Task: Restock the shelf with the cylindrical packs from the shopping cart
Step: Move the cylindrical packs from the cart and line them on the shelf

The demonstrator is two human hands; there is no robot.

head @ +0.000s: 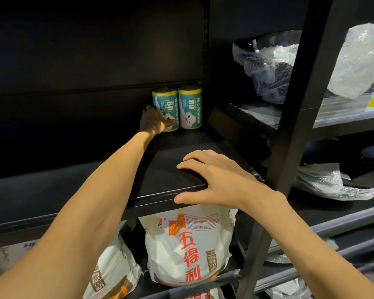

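From the head camera, the left hand (154, 121) is reaching deep into the black shelf (171, 169), fingers wrapping the left cylindrical pack (167, 104), which is standing upright, upside down, just beside the right cylindrical pack (190, 107) in the back right corner. The right hand (220, 182) is lying flat on the shelf's front lip, fingers spread, thumb hanging over the edge above a white flour sack (190, 249). Bare shelf is stretching away to the left of the packs.
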